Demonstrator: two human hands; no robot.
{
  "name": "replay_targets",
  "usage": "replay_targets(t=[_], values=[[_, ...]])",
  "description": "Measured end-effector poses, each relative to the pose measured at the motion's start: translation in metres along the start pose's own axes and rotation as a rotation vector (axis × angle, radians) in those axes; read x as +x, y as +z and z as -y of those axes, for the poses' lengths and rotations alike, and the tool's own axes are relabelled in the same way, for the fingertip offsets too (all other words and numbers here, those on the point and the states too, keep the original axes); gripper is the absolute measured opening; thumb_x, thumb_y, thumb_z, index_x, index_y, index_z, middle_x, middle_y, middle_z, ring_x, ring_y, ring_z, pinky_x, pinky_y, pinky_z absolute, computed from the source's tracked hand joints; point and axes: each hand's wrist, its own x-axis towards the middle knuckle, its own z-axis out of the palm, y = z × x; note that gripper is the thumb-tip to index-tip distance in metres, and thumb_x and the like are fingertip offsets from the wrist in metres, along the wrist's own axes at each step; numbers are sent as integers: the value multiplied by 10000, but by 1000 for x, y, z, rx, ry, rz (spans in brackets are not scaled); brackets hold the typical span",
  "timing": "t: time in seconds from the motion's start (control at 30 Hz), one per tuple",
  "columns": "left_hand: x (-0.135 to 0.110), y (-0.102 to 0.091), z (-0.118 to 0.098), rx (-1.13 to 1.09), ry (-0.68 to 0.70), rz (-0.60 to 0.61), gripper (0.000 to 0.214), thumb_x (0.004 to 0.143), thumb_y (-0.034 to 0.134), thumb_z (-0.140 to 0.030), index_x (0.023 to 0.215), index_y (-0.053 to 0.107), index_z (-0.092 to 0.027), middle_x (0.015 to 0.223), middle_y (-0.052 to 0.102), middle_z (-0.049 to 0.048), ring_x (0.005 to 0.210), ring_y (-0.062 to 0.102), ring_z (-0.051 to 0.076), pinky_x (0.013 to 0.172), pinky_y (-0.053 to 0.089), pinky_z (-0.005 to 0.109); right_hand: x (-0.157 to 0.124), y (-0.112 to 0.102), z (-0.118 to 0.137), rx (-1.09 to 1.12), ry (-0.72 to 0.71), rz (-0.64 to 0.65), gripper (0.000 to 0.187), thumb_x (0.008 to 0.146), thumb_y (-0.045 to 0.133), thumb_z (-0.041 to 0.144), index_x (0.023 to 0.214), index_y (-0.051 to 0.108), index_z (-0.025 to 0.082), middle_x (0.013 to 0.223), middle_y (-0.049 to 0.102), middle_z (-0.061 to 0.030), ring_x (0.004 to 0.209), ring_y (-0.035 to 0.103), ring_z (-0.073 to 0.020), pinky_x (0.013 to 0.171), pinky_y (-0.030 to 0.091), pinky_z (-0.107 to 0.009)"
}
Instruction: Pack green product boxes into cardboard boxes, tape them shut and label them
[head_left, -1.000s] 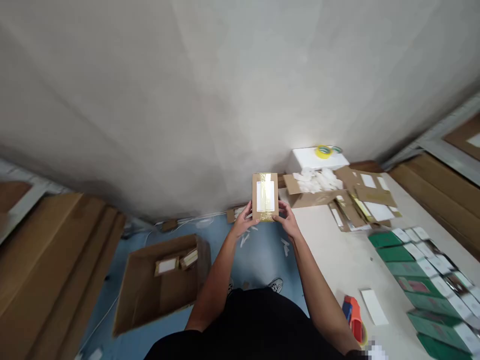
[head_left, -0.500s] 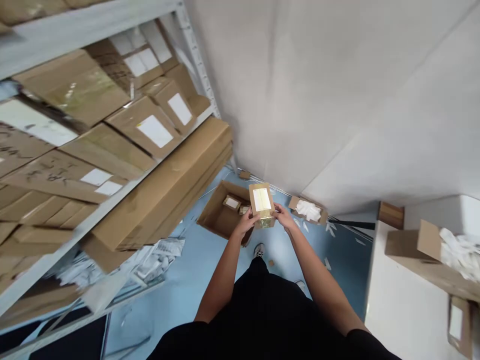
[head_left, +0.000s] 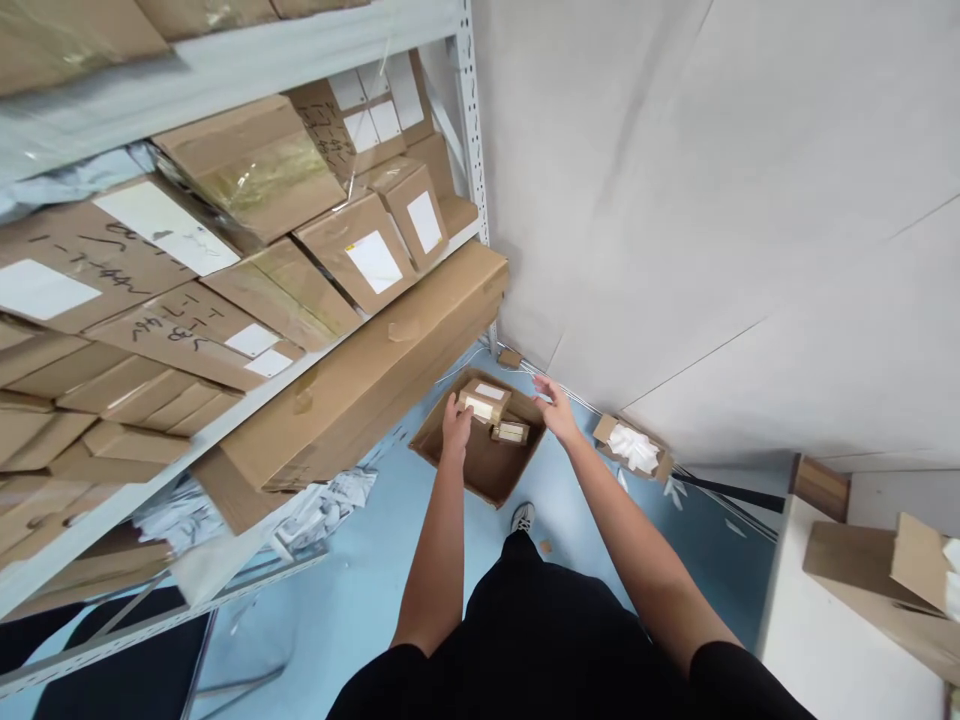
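An open cardboard carton (head_left: 501, 492) stands on the blue floor in front of my feet. Inside it lie a brown box with white labels (head_left: 491, 393) and a smaller labelled box (head_left: 511, 432). My left hand (head_left: 456, 428) is over the carton's left side, fingers apart, overlapping the end of the larger box in view; whether it still touches the box I cannot tell. Over the right rim hangs my right hand (head_left: 555, 408), spread and holding nothing.
At left a metal rack (head_left: 469, 120) is packed with boxes, one long carton (head_left: 375, 350) jutting out low. White scraps fill a small floor box (head_left: 632, 447). On the right, a white table (head_left: 817, 620) bears an open carton (head_left: 855, 570). A pale wall (head_left: 675, 220) stands ahead.
The taped, labelled box held between both hands has left them, and a labelled box now shows in the carton. My hands have moved apart. The view has shifted left.
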Motion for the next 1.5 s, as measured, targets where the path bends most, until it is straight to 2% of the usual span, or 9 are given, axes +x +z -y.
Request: replay_targets(t=[0.1, 0.23, 0.4, 0.57, 0.8, 0.97, 1.1, 1.27, 1.5], values=[[-3, 7, -2, -15, -39, -76, 762, 904, 676, -439, 1580, 358, -287, 1540, 505, 145, 1339, 562, 259, 1057, 493, 384, -18, -18, -10, 9, 35, -33, 523, 761, 704, 366, 1277, 664, 287, 1288, 704, -61, 1215, 626, -266, 1110, 450, -486], [-9, 49, -6, -28, -19, -28, 709, 890, 677, -402, 1536, 433, -243, 1445, 585, 161, 1264, 609, 262, 1048, 498, 422, -40, -53, -17, 28, 56, -117, 552, 755, 720, 398, 1287, 653, 269, 1282, 707, -97, 1193, 638, -280, 1057, 489, -492], [-22, 139, -22, 37, 179, 217, 637, 878, 688, -468, 1446, 542, -217, 1390, 622, 156, 1251, 610, 264, 1101, 456, 427, -71, -112, -11, 16, 34, -285, 545, 773, 696, 380, 1304, 637, 273, 1298, 697, -108, 1208, 637, -283, 998, 523, -472], [-65, 256, -33, 90, 288, 518, 574, 863, 697, -519, 1351, 621, -227, 1352, 654, 135, 1252, 614, 269, 1078, 483, 414, -129, -195, -6, 45, -3, -521, 515, 754, 690, 347, 1265, 661, 294, 1279, 702, -87, 1195, 642, -283, 957, 551, -449], [-210, 426, -8, 191, 317, 973, 530, 863, 696, -515, 1314, 653, -238, 1375, 651, 134, 1219, 642, 278, 1069, 498, 443, -279, -334, -3, 80, -45, -940, 506, 751, 681, 349, 1254, 665, 296, 1244, 711, -82, 1146, 659, -273, 996, 533, -459], [-346, 510, 32, 254, 292, 1291, 561, 835, 731, -517, 1317, 660, -239, 1391, 642, 136, 1251, 627, 292, 1071, 498, 459, -409, -408, -12, 113, -77, -1237, 515, 738, 693, 395, 1238, 663, 272, 1236, 705, -100, 1129, 657, -277, 1021, 515, -480], [-449, 553, 64, 285, 267, 1506, 580, 830, 749, -508, 1338, 650, -246, 1390, 641, 127, 1294, 598, 299, 1102, 472, 468, -502, -442, -19, 136, -64, -1446, 526, 742, 689, 390, 1250, 654, 259, 1298, 679, -122, 1130, 651, -289, 989, 527, -486], [-556, 581, 91, 348, 272, 1772, 634, 818, 779, -503, 1380, 619, -256, 1504, 549, 144, 1338, 560, 328, 1120, 449, 496, -594, -470, -23, 152, -72, -1682, 567, 759, 684, 429, 1300, 634, 269, 1375, 637, -125, 1110, 652, -281, 956, 538, -472], [-633, 627, 101, 367, 254, 1987, 725, 811, 776, -522, 1440, 563, -232, 1534, 513, 170, 1348, 559, 328, 1123, 457, 497, -647, -515, -15, 188, -276, -1970, 724, 806, 701, 445, 1474, 488, 263, 1445, 580, -151, 1135, 648, -262, 1011, 511, -485]])
